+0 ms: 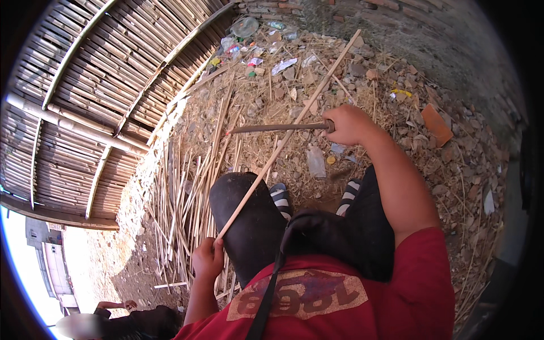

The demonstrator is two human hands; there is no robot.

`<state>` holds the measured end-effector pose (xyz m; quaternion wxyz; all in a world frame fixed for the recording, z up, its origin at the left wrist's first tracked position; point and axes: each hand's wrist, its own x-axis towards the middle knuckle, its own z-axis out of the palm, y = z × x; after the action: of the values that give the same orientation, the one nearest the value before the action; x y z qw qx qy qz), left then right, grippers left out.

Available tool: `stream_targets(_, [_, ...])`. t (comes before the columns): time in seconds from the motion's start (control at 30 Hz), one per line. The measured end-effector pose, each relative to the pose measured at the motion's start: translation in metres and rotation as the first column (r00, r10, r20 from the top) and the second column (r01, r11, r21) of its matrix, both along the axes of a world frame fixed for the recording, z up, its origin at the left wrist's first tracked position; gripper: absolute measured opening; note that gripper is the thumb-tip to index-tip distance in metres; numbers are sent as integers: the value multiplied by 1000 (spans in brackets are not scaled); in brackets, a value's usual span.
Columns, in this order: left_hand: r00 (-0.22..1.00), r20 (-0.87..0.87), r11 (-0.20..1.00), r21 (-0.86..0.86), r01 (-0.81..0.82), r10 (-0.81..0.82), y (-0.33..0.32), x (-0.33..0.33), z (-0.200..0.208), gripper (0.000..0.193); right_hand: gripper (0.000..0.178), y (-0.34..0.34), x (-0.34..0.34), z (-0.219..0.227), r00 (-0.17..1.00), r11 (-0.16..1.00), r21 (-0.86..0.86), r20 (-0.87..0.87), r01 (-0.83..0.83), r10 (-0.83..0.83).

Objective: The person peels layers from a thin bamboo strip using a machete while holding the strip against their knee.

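Observation:
My right hand is closed round the handle of a long, dark-bladed machete, whose blade points left. The blade crosses a long pale bamboo strip and looks to be against it; whether it cuts in cannot be told. My left hand grips the strip's near end beside my left knee. From there the strip slants away over my dark-trousered thigh to the far right, its far end over the rubble. Left of my leg lies a loose pile of similar bamboo strips.
A bamboo-slat wall rises on the left, a brick wall at the far right. Rubble, straw and litter cover the ground, with an orange tile piece at right. My striped sandals are below. Another person is at lower left.

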<state>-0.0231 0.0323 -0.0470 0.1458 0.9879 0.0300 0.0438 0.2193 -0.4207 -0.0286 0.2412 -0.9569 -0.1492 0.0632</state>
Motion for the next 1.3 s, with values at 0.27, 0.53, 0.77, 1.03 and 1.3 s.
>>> stream_targets(0.27, [975, 212, 997, 50, 50, -60, 18, -25, -30, 24, 18, -24, 14, -9, 942, 410, 857, -225, 312, -247])
stream_targets(0.53, [982, 185, 998, 63, 28, -39, 30, -35, -31, 23, 11, -20, 8, 7, 949, 40, 958, -273, 282, -156])
stream_targets(0.77, [956, 252, 988, 31, 150, -153, -31, 3, 6, 51, 11, -6, -3, 10, 970, 105, 965, -242, 242, -10])
stream_targets(1.03, [986, 112, 992, 36, 119, -122, -47, 19, 8, 29, 20, 1, -10, 12, 969, 505, 841, -246, 196, 34])
stream_targets(1.3, [995, -87, 994, 101, 50, -41, -39, 9, 19, 29, 44, 17, -12, 1, 998, 954, 294, -10, -58, 64])
